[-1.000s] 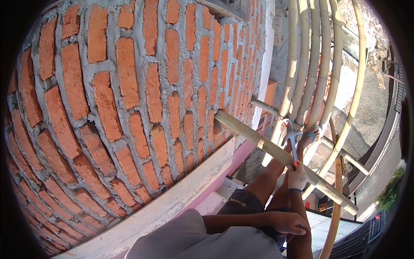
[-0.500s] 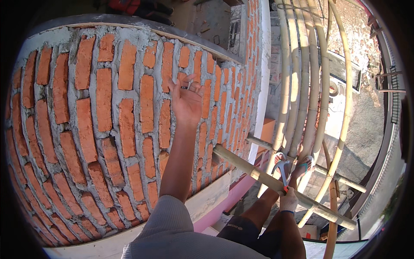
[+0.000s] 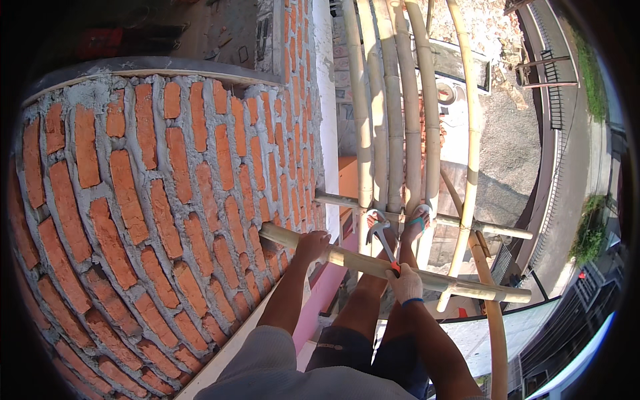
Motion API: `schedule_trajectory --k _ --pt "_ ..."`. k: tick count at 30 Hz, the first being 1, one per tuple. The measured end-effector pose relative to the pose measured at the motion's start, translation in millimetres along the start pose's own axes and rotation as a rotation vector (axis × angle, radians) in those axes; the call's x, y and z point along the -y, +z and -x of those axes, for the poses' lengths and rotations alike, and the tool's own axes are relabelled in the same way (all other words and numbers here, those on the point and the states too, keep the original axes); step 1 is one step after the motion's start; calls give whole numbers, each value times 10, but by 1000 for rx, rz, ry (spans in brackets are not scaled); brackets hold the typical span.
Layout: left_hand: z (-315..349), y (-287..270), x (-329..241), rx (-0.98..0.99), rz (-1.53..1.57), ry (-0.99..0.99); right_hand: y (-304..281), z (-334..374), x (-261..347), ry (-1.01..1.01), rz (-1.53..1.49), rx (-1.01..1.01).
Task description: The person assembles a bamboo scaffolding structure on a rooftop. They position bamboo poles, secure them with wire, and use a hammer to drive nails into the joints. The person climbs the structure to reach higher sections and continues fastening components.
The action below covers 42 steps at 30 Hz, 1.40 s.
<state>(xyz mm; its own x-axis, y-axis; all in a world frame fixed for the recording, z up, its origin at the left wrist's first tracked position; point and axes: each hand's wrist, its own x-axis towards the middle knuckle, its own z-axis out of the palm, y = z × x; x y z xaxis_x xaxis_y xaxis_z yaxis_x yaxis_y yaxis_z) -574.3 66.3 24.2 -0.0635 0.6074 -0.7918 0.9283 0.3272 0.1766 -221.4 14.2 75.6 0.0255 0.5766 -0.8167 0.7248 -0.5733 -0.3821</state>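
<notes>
My bare left hand (image 3: 313,245) is closed over a thick bamboo pole (image 3: 360,261), close to where that pole meets the brick wall (image 3: 157,227). In a white knitted glove, my right hand (image 3: 405,285) grips a hammer (image 3: 385,241) by its red and black handle. The hammer's metal head points away from me, over my feet, and the gloved hand rests against the same pole. Below, my sandalled feet stand on several long bamboo poles (image 3: 394,133) laid side by side.
A thinner crossing pole (image 3: 497,229) runs under the long bamboos. An upright pole (image 3: 495,333) stands at the right. Beyond the wall's dark top edge (image 3: 167,67) lies a shaded room. Far below are rubble (image 3: 467,23), gravel and a road (image 3: 572,133).
My left hand has come down from in front of the brick wall, where it was raised and open, onto the bamboo pole. The view has swung right. My right hand still holds the hammer.
</notes>
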Motion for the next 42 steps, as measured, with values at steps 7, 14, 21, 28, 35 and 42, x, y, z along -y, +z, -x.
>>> schedule_trajectory --k 7,14,21,28,35,42 --pt "-68 460 31 -463 24 65 -333 -1312 -96 2 176 61" --pt "-63 444 41 -587 -17 169 -66 -3359 59 -6 573 10" --pt "-43 377 12 -573 -7 252 262 -4193 100 -315 454 -183" --pt "-45 375 44 -505 -19 276 403 -4408 -258 -294 452 -128" --pt "-60 354 25 -511 -2 317 464 -4507 -473 -54 573 -181" --pt "-41 353 15 -505 -26 312 673 -4280 -503 41 556 -439"
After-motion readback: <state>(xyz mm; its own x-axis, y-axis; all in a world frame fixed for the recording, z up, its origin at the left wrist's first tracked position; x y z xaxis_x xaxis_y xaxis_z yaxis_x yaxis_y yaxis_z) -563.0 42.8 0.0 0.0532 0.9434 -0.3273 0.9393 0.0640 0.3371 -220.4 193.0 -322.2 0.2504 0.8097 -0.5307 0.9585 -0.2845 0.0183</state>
